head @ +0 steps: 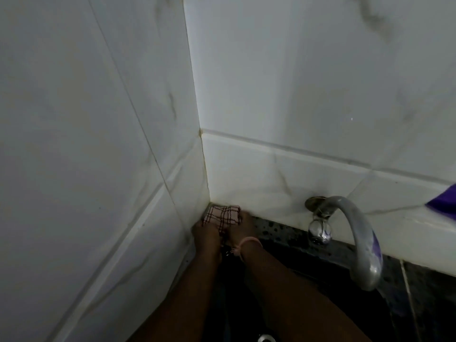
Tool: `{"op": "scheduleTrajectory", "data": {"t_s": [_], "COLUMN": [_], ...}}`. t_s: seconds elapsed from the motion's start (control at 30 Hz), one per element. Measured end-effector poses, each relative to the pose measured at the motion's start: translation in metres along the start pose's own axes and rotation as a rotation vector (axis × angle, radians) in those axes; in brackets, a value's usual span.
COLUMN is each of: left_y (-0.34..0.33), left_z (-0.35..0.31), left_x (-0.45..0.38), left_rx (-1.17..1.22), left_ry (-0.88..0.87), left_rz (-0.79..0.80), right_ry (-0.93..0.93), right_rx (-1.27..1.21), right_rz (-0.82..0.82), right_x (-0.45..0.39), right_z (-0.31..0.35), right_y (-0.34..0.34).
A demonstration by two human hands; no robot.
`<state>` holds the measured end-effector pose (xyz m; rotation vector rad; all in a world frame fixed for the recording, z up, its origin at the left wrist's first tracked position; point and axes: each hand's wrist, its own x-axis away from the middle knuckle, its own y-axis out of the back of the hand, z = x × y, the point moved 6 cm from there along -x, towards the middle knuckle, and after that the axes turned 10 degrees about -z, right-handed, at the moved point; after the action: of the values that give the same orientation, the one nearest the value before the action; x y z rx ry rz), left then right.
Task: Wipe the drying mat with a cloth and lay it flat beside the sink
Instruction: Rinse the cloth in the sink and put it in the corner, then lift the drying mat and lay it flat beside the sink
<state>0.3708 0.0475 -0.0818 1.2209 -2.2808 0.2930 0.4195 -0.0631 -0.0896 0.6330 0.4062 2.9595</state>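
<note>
A pink cloth (223,215) with a dark check pattern is bunched in the far corner where the two tiled walls meet the dark counter. My left hand (206,230) and my right hand (240,227) both rest on it, fingers closed over its near edge. A pink band circles my right wrist. No drying mat can be made out; the surface under my forearms is too dark to tell.
A curved grey tap (355,233) with a clear knob (319,232) juts from the back wall on the right, over the dark sink (308,280). A purple object (444,202) shows at the right edge. White marble-look tiles close in at left and back.
</note>
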Motion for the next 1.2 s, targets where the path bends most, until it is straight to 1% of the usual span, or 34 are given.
{"op": "scheduleTrajectory", "data": {"t_s": [0.07, 0.13, 0.23, 0.3, 0.37, 0.43, 0.57, 0.63, 0.7, 0.8, 0.9, 1.0, 1.13, 1.2], "left_y": [0.002, 0.010, 0.031, 0.039, 0.044, 0.047, 0.037, 0.032, 0.027, 0.017, -0.003, -0.026, -0.025, -0.026], "left_z": [0.005, 0.017, 0.007, -0.004, -0.011, -0.011, 0.008, 0.019, 0.034, 0.066, 0.122, 0.193, 0.205, 0.220], "left_x": [-0.005, -0.013, 0.023, 0.048, 0.072, 0.097, 0.152, 0.184, 0.219, 0.258, 0.282, 0.279, 0.366, 0.390], "left_rx": [-0.092, -0.228, -0.304, -0.384, -0.432, -0.441, -0.508, -0.503, -0.502, -0.585, -0.647, -0.669, -0.701, -0.729], "left_ry": [-0.062, -0.131, -0.197, -0.257, -0.309, -0.326, -0.389, -0.396, -0.405, -0.448, -0.404, -0.342, -0.328, -0.319], "left_rz": [-0.046, -0.128, -0.231, -0.242, -0.214, -0.143, 0.099, 0.184, 0.247, 0.333, 0.428, 0.458, 0.484, 0.477], "right_ry": [0.088, 0.150, 0.193, 0.191, 0.189, 0.231, 0.285, 0.324, 0.331, 0.339, 0.345, 0.330, 0.241, 0.221], "right_rx": [0.138, 0.217, 0.297, 0.331, 0.373, 0.398, 0.411, 0.423, 0.420, 0.443, 0.508, 0.557, 0.542, 0.550], "right_rz": [0.020, 0.061, 0.034, 0.024, 0.029, 0.023, -0.021, -0.045, -0.088, -0.111, -0.133, -0.189, -0.367, -0.428], "right_x": [-0.003, 0.011, 0.045, 0.055, 0.073, 0.091, 0.132, 0.150, 0.167, 0.186, 0.204, 0.215, 0.228, 0.232], "right_z": [-0.012, -0.009, 0.002, -0.003, -0.004, -0.001, -0.005, -0.011, -0.024, -0.044, -0.076, -0.118, -0.173, -0.200], "right_y": [-0.005, -0.002, 0.021, 0.032, 0.048, 0.066, 0.117, 0.145, 0.180, 0.231, 0.301, 0.379, 0.485, 0.531]}}
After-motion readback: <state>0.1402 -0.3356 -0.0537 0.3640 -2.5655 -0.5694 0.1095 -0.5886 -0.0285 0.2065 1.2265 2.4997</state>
